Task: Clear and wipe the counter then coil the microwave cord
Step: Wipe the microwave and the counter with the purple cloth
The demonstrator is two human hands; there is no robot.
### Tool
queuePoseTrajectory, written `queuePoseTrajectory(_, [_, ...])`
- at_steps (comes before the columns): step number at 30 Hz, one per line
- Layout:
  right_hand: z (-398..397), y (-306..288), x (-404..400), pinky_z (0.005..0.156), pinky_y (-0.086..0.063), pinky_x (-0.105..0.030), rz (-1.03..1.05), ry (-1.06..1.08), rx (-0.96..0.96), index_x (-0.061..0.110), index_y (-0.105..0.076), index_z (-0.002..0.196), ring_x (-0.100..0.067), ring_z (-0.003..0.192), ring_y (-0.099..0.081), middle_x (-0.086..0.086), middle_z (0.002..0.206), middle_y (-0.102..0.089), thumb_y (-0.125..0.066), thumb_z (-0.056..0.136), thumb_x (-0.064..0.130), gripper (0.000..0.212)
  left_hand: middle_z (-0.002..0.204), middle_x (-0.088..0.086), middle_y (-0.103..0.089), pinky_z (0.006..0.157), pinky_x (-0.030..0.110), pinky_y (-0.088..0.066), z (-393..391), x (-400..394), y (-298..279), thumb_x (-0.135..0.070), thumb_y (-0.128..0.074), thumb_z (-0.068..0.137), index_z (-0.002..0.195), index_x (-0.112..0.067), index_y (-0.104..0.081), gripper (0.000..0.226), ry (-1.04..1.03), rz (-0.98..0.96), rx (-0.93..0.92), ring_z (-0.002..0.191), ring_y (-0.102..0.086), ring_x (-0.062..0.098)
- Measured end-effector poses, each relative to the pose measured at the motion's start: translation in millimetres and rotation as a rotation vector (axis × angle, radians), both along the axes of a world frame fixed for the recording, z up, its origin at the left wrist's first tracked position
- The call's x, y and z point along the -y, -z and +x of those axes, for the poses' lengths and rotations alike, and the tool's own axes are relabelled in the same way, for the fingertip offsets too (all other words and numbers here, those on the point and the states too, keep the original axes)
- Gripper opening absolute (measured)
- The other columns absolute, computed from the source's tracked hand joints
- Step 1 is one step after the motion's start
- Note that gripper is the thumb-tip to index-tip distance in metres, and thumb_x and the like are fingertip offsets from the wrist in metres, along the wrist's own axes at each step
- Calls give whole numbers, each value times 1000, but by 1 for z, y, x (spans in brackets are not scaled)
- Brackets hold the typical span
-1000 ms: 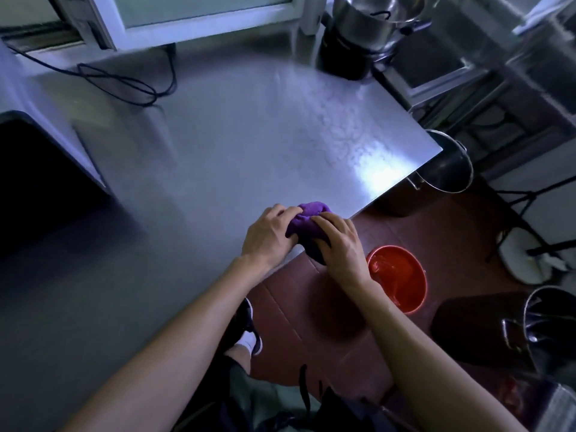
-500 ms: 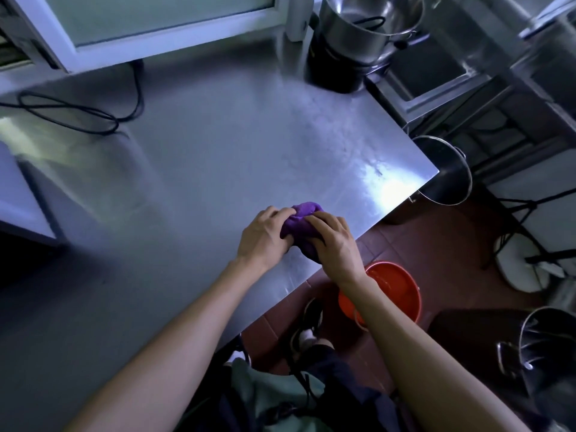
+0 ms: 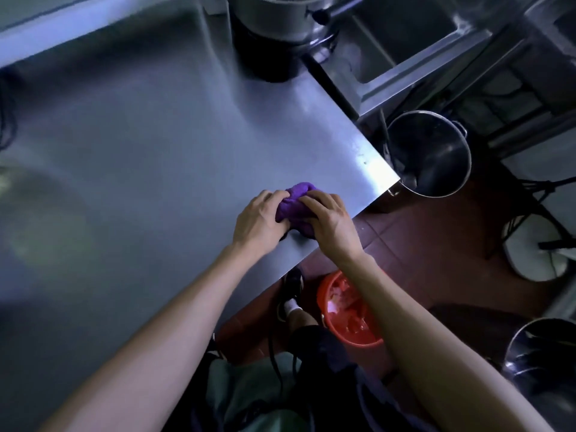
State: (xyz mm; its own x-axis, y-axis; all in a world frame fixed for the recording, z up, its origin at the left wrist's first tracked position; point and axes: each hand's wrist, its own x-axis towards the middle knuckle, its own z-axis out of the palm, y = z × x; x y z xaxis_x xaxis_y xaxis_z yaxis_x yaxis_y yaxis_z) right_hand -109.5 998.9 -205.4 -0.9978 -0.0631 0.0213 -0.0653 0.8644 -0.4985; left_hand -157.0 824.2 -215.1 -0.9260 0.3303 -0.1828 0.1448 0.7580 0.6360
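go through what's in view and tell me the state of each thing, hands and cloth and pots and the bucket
Left hand: fingers curled on the cloth.
Right hand: fingers curled on the cloth.
Purple cloth: bunched, on the counter near its edge.
Counter: bare steel, glare at the corner.
Steel pot: upright on the floor, uncovered.
Orange bucket: upright on the floor, contents unclear.

A steel counter (image 3: pixel 140 151) bears a bunched purple cloth (image 3: pixel 296 207) and a black-based pot (image 3: pixel 274 32).

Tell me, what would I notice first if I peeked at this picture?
The bright purple cloth, bunched between the left hand and right hand near the shiny counter's front edge. Next, the orange bucket on the floor below, beside the person's shoe.
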Motion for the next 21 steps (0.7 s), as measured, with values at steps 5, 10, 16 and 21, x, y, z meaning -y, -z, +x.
queuePoseTrajectory(5, [-32, 7, -82, 90, -50, -46, 3, 12, 67, 6, -68, 122, -42, 104, -56, -14, 126, -64, -63, 84, 17, 40, 115, 2, -60, 76, 33, -43, -32, -87, 12, -30, -69, 79, 129, -29, -55, 52, 5, -53, 45, 104, -59, 28])
queuePoseTrajectory(10, [-62, 18, -134, 91, -49, -48, 1, 6, 87, 9, -68, 122, -39, 108, -56, -10, 126, -65, -75, 84, 24, 42, 116, 4, -58, 81, 39, -50, -55, -141, 19, -26, -66, 81, 129, -27, -54, 49, -10, -101, 41, 107, -57, 30])
queuePoseTrajectory(16, [-84, 29, -159, 92, -47, -49, 63, -50, 139, 13, -66, 127, -39, 114, -54, -9, 133, -61, -72, 83, 18, 45, 121, 5, -59, 90, 42, -47, -70, -163, 27, -31, -64, 86, 134, -25, -53, 49, 13, -220, 53, 114, -54, 29])
queuePoseTrajectory(21, [-84, 30, -156, 97, -41, -47, 124, -49, 217, 20, -59, 136, -34, 129, -45, -5, 145, -52, -65, 82, 25, 54, 125, 1, -58, 93, 42, -43, -70, -154, 26, -41, -58, 91, 135, -26, -54, 47, 43, -277, 10, 117, -50, 26])
